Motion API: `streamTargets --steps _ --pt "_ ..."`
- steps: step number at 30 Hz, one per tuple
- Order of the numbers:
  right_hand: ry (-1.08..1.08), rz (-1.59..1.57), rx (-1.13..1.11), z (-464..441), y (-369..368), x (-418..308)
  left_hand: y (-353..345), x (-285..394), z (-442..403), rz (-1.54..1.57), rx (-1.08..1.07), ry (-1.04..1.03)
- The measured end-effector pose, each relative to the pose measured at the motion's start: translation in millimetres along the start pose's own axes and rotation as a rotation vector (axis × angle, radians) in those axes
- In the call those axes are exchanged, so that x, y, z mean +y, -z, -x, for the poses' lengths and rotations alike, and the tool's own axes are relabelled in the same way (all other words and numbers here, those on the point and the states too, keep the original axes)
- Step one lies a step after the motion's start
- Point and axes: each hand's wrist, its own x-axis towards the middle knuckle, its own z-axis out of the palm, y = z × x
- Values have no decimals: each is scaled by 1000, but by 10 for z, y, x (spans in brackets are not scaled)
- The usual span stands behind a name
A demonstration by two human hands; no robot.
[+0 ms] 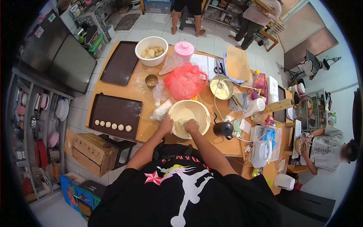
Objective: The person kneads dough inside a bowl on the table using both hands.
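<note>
A cream-coloured mixing bowl (207, 113) stands at the table's near edge, right in front of me. My left hand (166, 124) grips its left rim, with the fingers partly hidden. Inside the bowl, my right hand (191, 126) is closed on pale, floury dough (182, 122) near the front wall. A white plastic bag (162, 110) lies just beyond my left hand. Left of me, several round dough balls (114, 126) sit in a row along the near edge of a dark baking tray (124, 104).
A second dark tray (120, 62) and a white tub of dough pieces (137, 53) are at the back left. Behind the bowl lie a red plastic bag (186, 81) and a metal bowl (229, 93). A dark jug (224, 130) stands close on the right. Other people are around the room.
</note>
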Motion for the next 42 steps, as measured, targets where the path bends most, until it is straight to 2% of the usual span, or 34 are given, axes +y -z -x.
streamTargets --steps 2,4,6,8,11,15,18,21,24,28,31,37,42 --pt "-18 -13 -18 -74 -10 67 -4 5 12 11 2 15" --pt "214 145 -153 -224 -78 231 -9 -15 -7 12 -7 22" --pt "274 -238 -383 -308 -44 486 -24 -64 -47 11 -21 27" --pt "119 -1176 -681 -204 81 682 -21 -70 -43 29 -5 21" --pt "-4 -959 -404 406 797 278 -49 -99 -66 21 -19 37" --pt "441 -147 5 299 730 394 -37 -85 -67 22 -25 35" --pt "733 -24 55 182 479 210 -27 -55 -53 19 -27 48" --pt "774 214 -163 167 284 -92 -34 -89 -71 -10 -19 16" --pt "763 574 -136 182 367 -190 -8 -62 -73 -70 -31 25" --pt "839 342 -82 242 541 -34 -2 -29 -45 -46 -20 47" --pt "837 157 79 357 473 243 5 -27 -59 -50 -16 38" --pt "808 333 257 487 467 579 35 59 -13 34 -42 93" --pt "705 428 52 487 414 652 -5 -51 -75 -139 3 -20"
